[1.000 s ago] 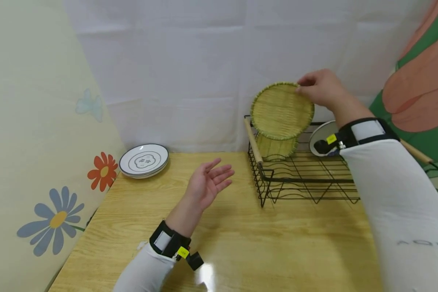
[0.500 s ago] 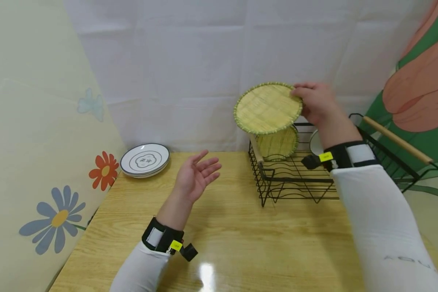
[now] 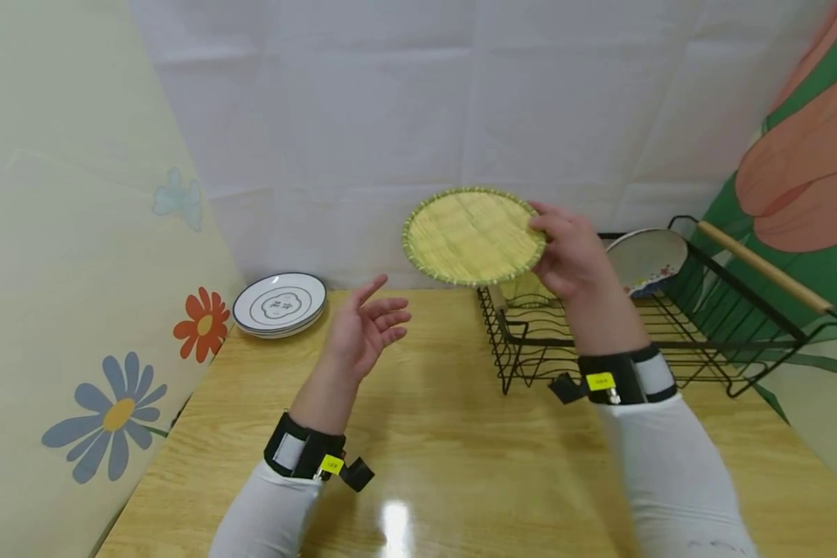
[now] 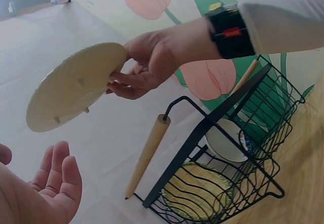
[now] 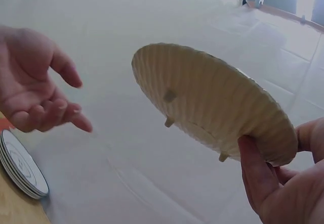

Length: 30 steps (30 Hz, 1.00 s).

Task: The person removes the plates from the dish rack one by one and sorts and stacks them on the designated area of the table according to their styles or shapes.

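Note:
My right hand (image 3: 572, 256) pinches a round woven bamboo tray (image 3: 474, 236) by its right rim, thumb and fingers on opposite faces. The tray is raised in front of the white backdrop, its pale inner face tilted up in the head view. Small feet stick out from the underside of the bamboo tray (image 5: 202, 92) in the right wrist view. My left hand (image 3: 359, 329) is held palm up over the table, fingers loosely spread, holding nothing, just below and left of the tray. A second woven tray (image 4: 197, 191) stands in the black wire dish rack (image 4: 202, 128).
A white floral-patterned dish (image 3: 649, 260) leans in the rack, whose wooden handle (image 3: 763, 266) rises at the right. Several blue-rimmed plates (image 3: 279, 302) are stacked at the back left of the wooden table (image 3: 460, 465). Painted walls flank the table.
My right hand has carried the bamboo tray left and down, away from above the rack, and tipped it flatter. My left hand has shifted slightly left.

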Each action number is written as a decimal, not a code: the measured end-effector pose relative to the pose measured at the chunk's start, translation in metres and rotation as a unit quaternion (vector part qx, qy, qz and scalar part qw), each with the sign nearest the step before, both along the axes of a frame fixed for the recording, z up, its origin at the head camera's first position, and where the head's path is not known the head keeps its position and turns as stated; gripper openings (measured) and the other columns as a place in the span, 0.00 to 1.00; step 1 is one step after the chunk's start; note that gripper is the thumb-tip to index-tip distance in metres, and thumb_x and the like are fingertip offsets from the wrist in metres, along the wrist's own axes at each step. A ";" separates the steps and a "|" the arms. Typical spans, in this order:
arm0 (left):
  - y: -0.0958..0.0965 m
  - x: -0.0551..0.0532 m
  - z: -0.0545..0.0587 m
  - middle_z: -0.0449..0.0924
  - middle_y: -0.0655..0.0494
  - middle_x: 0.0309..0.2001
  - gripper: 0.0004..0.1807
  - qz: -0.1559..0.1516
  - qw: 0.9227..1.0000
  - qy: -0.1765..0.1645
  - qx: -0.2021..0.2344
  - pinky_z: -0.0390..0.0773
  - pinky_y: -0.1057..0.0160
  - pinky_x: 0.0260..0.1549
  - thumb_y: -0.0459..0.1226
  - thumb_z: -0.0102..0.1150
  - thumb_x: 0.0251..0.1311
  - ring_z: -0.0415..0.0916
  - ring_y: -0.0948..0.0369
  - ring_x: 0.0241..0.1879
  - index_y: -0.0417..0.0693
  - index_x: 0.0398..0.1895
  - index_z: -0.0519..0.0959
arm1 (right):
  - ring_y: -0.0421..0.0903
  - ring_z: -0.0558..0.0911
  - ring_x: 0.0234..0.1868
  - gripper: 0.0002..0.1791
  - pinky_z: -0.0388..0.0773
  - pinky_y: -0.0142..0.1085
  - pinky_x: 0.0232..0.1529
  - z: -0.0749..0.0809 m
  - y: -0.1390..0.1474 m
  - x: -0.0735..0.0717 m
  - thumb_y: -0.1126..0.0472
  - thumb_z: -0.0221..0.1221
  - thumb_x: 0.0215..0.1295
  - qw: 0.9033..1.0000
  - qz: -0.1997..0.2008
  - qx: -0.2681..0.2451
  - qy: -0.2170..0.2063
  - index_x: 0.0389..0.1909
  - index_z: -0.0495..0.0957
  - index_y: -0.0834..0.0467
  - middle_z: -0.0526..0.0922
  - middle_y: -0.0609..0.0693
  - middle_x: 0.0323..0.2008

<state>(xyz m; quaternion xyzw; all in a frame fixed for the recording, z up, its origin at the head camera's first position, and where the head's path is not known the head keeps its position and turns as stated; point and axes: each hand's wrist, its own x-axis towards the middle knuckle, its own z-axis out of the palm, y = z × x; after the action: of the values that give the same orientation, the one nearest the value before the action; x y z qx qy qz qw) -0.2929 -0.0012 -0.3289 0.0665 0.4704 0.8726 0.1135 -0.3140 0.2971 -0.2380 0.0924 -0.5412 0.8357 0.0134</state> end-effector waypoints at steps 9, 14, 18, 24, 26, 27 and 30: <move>-0.014 0.009 0.015 0.86 0.61 0.24 0.30 0.019 0.998 0.063 -0.008 0.83 0.65 0.30 0.53 0.29 0.80 0.83 0.65 0.23 0.51 0.76 0.63 | 0.44 0.88 0.45 0.32 0.87 0.32 0.43 -0.024 -0.038 0.033 0.69 0.50 0.76 0.998 0.008 -0.070 -0.007 0.78 0.58 0.60 0.76 0.56 0.61; -0.015 0.015 0.021 0.83 0.61 0.20 0.32 0.020 0.996 0.079 -0.027 0.79 0.66 0.25 0.57 0.28 0.79 0.78 0.65 0.18 0.52 0.75 0.64 | 0.43 0.86 0.46 0.30 0.87 0.31 0.44 -0.039 -0.053 0.041 0.68 0.49 0.77 0.998 -0.001 -0.065 -0.022 0.77 0.61 0.60 0.73 0.55 0.63; -0.014 0.016 0.022 0.82 0.62 0.18 0.30 0.024 0.996 0.075 -0.039 0.76 0.68 0.22 0.54 0.31 0.78 0.75 0.65 0.16 0.52 0.75 0.64 | 0.43 0.87 0.46 0.29 0.87 0.31 0.44 -0.049 -0.060 0.044 0.67 0.48 0.77 0.997 0.001 -0.073 -0.036 0.77 0.62 0.59 0.73 0.56 0.63; -0.012 0.013 0.020 0.85 0.62 0.21 0.26 0.013 0.995 0.090 -0.043 0.77 0.70 0.17 0.43 0.36 0.79 0.76 0.67 0.13 0.48 0.75 0.67 | 0.40 0.87 0.43 0.30 0.87 0.30 0.41 -0.056 -0.064 0.047 0.67 0.46 0.78 0.997 0.000 -0.070 -0.039 0.79 0.59 0.58 0.74 0.54 0.61; -0.013 0.011 0.019 0.85 0.61 0.23 0.26 0.016 0.994 0.097 -0.041 0.76 0.71 0.15 0.40 0.37 0.78 0.75 0.68 0.13 0.47 0.75 0.68 | 0.40 0.87 0.41 0.30 0.87 0.30 0.39 -0.058 -0.065 0.048 0.67 0.47 0.78 0.997 -0.007 -0.066 -0.036 0.79 0.59 0.58 0.75 0.53 0.60; -0.013 0.010 0.019 0.85 0.60 0.23 0.26 0.018 0.994 0.097 -0.040 0.76 0.72 0.14 0.39 0.38 0.77 0.75 0.68 0.13 0.46 0.75 0.68 | 0.39 0.87 0.40 0.30 0.87 0.30 0.38 -0.058 -0.066 0.048 0.67 0.47 0.77 0.997 -0.010 -0.062 -0.033 0.79 0.59 0.58 0.76 0.52 0.59; -0.014 0.010 0.017 0.84 0.59 0.25 0.26 0.022 0.994 0.097 -0.039 0.73 0.73 0.13 0.37 0.39 0.76 0.73 0.68 0.13 0.46 0.74 0.69 | 0.38 0.87 0.38 0.30 0.87 0.30 0.35 -0.060 -0.070 0.049 0.67 0.48 0.77 0.998 -0.017 -0.053 -0.028 0.79 0.60 0.59 0.80 0.51 0.55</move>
<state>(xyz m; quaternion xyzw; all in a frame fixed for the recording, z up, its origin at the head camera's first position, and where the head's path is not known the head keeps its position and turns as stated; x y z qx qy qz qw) -0.2834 -0.0147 -0.3116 0.1357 0.5146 0.8451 0.0508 -0.2651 0.2275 -0.2984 0.0585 -0.4981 0.8650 0.0174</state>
